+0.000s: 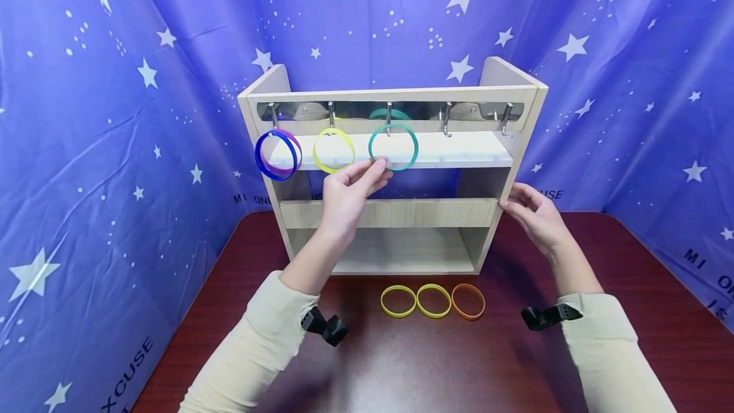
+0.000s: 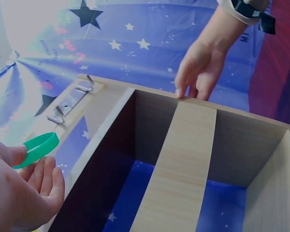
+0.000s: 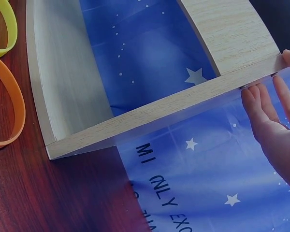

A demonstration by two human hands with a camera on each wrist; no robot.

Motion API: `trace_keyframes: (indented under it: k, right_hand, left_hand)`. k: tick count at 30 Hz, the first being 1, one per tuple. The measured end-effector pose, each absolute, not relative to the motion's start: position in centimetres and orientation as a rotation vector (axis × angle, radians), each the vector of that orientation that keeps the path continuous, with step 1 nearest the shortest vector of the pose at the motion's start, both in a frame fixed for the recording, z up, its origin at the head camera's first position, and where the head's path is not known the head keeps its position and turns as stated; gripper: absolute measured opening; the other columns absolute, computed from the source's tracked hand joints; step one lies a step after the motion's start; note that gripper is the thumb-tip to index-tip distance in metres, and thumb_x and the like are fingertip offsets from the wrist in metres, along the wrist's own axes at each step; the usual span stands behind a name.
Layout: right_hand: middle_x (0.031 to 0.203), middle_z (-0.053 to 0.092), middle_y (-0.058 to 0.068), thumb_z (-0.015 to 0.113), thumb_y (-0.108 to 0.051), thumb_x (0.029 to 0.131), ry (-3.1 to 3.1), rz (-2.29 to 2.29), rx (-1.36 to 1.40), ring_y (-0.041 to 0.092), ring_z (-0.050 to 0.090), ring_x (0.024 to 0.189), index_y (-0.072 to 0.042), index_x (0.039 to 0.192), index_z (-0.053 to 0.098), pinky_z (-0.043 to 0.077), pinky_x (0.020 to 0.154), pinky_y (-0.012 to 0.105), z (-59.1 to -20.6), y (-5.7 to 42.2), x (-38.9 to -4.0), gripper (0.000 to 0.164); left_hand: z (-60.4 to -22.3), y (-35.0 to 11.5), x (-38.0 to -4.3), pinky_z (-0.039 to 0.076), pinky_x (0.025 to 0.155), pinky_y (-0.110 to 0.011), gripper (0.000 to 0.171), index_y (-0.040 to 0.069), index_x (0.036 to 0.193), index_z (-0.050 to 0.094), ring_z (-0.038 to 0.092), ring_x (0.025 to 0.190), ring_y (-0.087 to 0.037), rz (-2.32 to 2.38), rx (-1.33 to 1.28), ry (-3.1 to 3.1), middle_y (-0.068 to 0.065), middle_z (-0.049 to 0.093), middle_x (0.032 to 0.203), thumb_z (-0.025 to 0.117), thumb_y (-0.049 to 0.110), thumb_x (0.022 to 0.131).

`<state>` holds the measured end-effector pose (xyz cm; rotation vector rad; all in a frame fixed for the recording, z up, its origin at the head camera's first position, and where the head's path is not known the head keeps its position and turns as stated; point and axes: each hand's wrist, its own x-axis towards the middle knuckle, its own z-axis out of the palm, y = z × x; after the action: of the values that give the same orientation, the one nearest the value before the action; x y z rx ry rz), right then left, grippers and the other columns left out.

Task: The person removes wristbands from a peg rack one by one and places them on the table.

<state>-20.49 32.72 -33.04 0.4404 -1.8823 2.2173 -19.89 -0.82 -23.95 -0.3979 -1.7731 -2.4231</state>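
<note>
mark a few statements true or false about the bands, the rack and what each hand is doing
1. The left hand pinches a teal band. True.
2. The right hand touches the wooden rack. True.
3. The right hand holds the teal band. False: the left hand has it near the middle hook.
4. An orange band lies on the table. True.
5. Five bands lie on the table. False: three do, the orange band and two yellow bands.
6. All hanging bands share one hook. False: a blue band hangs on the leftmost hook, a third yellow band on the second hook.
</note>
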Motion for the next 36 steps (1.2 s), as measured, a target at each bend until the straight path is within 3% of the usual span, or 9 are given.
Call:
trace_keyframes:
  k: [15, 20, 22, 27, 30, 36]
  right_hand:
    - [0.1, 0.065, -0.008, 0.051, 0.012, 0.091, -1.886, 2.224, 0.456, 0.001, 0.062, 0.09, -0.018, 0.109, 0.063, 0.053, 0.084, 0.009, -33.0, 32.7, -20.4, 0.037]
    - [0.1, 0.064, -0.009, 0.052, 0.01, 0.091, -1.906, 2.202, 0.45, 0.0, 0.062, 0.091, -0.019, 0.109, 0.063, 0.052, 0.084, 0.008, -33.0, 32.7, -20.4, 0.036]
    - [0.1, 0.064, -0.009, 0.052, 0.009, 0.091, -1.914, 2.194, 0.445, 0.0, 0.062, 0.091, -0.019, 0.109, 0.063, 0.052, 0.085, 0.008, -32.9, 32.7, -20.4, 0.036]
    - [0.101, 0.064, -0.008, 0.052, 0.01, 0.091, -1.903, 2.213, 0.447, 0.0, 0.062, 0.092, -0.019, 0.11, 0.063, 0.053, 0.085, 0.008, -33.0, 32.6, -20.4, 0.036]
    - [0.1, 0.064, -0.008, 0.051, 0.011, 0.091, -1.903, 2.214, 0.452, 0.0, 0.062, 0.091, -0.019, 0.11, 0.063, 0.053, 0.085, 0.009, -33.2, 32.7, -20.4, 0.037]
    - [0.1, 0.064, -0.009, 0.051, 0.009, 0.092, -1.923, 2.191, 0.447, 0.0, 0.062, 0.091, -0.019, 0.11, 0.062, 0.052, 0.085, 0.008, -33.1, 32.8, -20.5, 0.035]
  left_hand:
    - [-23.5, -1.2, -19.4, 0.059, 0.089, -0.03, 0.029, -0.009, 0.115, 0.065, 0.072, 0.083, -0.008, -2.481, -0.464, -1.723, -0.026, 0.065, 0.118, 0.065, 0.004, 0.09]
    - [-23.6, -1.5, -19.4, 0.058, 0.092, -0.033, 0.031, -0.01, 0.117, 0.063, 0.069, 0.105, -0.028, -2.514, -0.503, -1.7, -0.031, 0.063, 0.118, 0.065, 0.004, 0.09]
    - [-23.8, -1.7, -19.4, 0.057, 0.094, -0.035, 0.032, -0.009, 0.118, 0.063, 0.068, 0.108, -0.03, -2.525, -0.527, -1.705, -0.031, 0.062, 0.119, 0.065, 0.006, 0.09]
    - [-24.1, -2.4, -19.3, 0.053, 0.1, -0.039, 0.031, -0.006, 0.119, 0.064, 0.072, 0.097, -0.015, -2.527, -0.539, -1.777, -0.024, 0.067, 0.117, 0.064, 0.01, 0.092]
    - [-24.4, -2.7, -19.1, 0.052, 0.101, -0.04, 0.031, -0.004, 0.119, 0.065, 0.072, 0.096, -0.013, -2.534, -0.51, -1.825, -0.019, 0.07, 0.114, 0.064, 0.011, 0.092]
    - [-25.4, -3.0, -19.0, 0.053, 0.099, -0.039, 0.031, -0.004, 0.12, 0.064, 0.073, 0.095, -0.014, -2.531, -0.494, -1.89, -0.022, 0.068, 0.116, 0.063, 0.008, 0.092]
